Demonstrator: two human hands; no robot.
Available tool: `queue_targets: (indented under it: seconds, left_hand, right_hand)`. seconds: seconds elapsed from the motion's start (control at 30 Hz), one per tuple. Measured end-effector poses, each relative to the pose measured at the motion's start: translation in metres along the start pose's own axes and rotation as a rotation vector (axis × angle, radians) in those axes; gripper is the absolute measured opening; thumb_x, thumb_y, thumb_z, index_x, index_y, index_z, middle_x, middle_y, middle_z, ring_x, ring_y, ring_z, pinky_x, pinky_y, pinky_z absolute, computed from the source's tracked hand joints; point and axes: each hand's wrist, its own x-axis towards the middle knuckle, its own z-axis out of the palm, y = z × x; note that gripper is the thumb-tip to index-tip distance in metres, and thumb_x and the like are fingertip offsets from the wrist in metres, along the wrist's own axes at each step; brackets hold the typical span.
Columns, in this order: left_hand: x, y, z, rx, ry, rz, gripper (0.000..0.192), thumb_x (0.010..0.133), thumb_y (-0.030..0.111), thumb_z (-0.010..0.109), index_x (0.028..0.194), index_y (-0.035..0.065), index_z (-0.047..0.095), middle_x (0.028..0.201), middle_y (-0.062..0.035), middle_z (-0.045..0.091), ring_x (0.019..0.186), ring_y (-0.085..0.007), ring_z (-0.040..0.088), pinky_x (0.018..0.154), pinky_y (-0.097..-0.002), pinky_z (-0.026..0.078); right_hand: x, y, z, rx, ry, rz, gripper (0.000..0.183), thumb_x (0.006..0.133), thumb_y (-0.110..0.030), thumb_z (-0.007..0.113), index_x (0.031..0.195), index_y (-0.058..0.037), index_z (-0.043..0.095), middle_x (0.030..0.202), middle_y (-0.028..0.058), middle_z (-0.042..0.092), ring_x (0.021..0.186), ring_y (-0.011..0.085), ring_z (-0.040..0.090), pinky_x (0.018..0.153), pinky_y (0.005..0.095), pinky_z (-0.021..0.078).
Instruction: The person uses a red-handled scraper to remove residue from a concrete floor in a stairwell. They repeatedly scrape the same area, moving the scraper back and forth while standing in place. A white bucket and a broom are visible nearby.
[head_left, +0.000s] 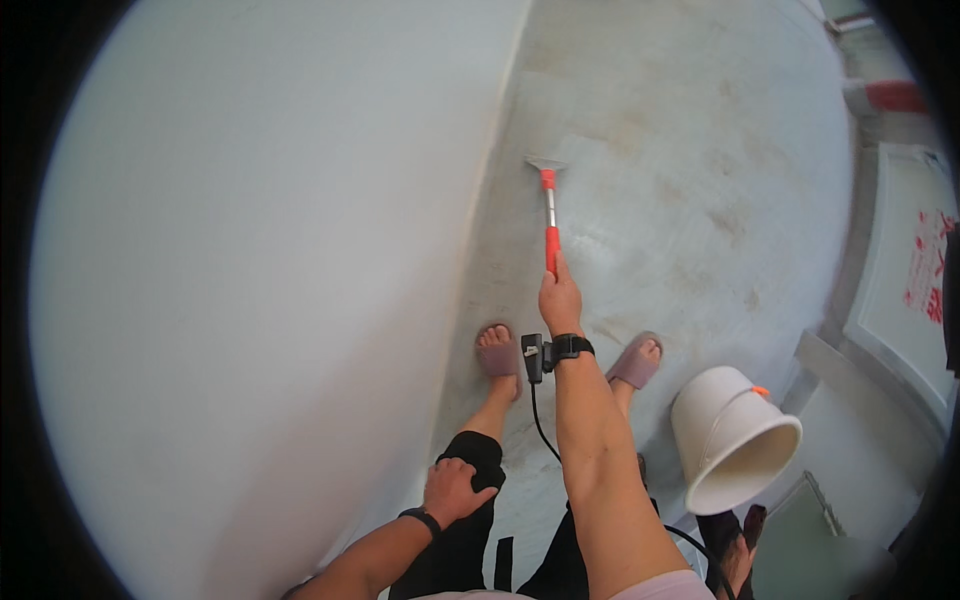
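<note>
My right hand (561, 304) is closed around the red handle of a long floor scraper (552, 206), its arm stretched forward. The scraper's wide metal blade rests on or just above the grey floor (660, 225), near the foot of the white wall. My left hand (452, 491) lies on my left knee, over black trousers, fingers slightly spread and holding nothing. A strap with a black device and a cable sits on my right wrist; a dark band is around the left.
A smooth white wall (285, 247) runs along the left. At the lower right is a white plastic bucket (712, 420), with another person's foot (739, 562) beyond it. A white panel with red marks (896, 277) stands at the right. Brownish stains mark the floor.
</note>
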Motion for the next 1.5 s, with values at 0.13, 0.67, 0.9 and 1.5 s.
queue_targets:
  seconds: [0.13,0.67,0.9,1.5]
  left_hand:
    - [0.001,0.003,-0.003,-0.014,0.036,0.04,0.055,0.073,0.057,0.073,0.096,0.0068,0.072,0.102,-0.011,0.062,0.105,-0.0303,0.055,0.091,-0.0447,0.041]
    - [0.012,0.025,-0.018,0.135,-0.062,0.028,0.058,0.073,0.059,0.073,0.098,0.0062,0.072,0.102,-0.0093,0.064,0.106,-0.028,0.056,0.093,-0.0423,0.042]
    - [0.021,0.036,-0.016,0.212,-0.033,0.03,0.059,0.073,0.06,0.073,0.095,0.0057,0.071,0.099,-0.0117,0.064,0.103,-0.0289,0.058,0.091,-0.0427,0.043]
    - [0.045,0.074,-0.017,0.283,-0.092,-0.033,0.06,0.074,0.061,0.071,0.097,0.0057,0.072,0.1,-0.0139,0.065,0.1,-0.0327,0.06,0.09,-0.0436,0.047]
  right_hand:
    - [-0.045,0.07,-0.017,-0.052,0.017,0.038,0.047,0.099,-0.031,0.045,0.146,-0.0252,0.042,0.097,0.0287,0.066,0.09,0.0486,0.063,0.077,0.057,0.0481]
    - [-0.049,0.219,-0.197,0.126,0.174,0.338,0.047,0.101,-0.032,0.041,0.142,-0.0123,0.047,0.115,0.0272,0.063,0.104,0.0439,0.061,0.086,0.047,0.0487]
    - [-0.096,0.261,-0.181,0.023,0.245,0.268,0.047,0.101,-0.03,0.042,0.145,-0.0149,0.046,0.1,0.0256,0.068,0.075,0.0351,0.069,0.068,0.0443,0.053]
    - [0.004,0.325,-0.289,0.424,0.43,0.646,0.045,0.1,-0.028,0.044,0.141,-0.009,0.044,0.077,0.0209,0.064,0.06,0.0336,0.065,0.056,0.0462,0.0519]
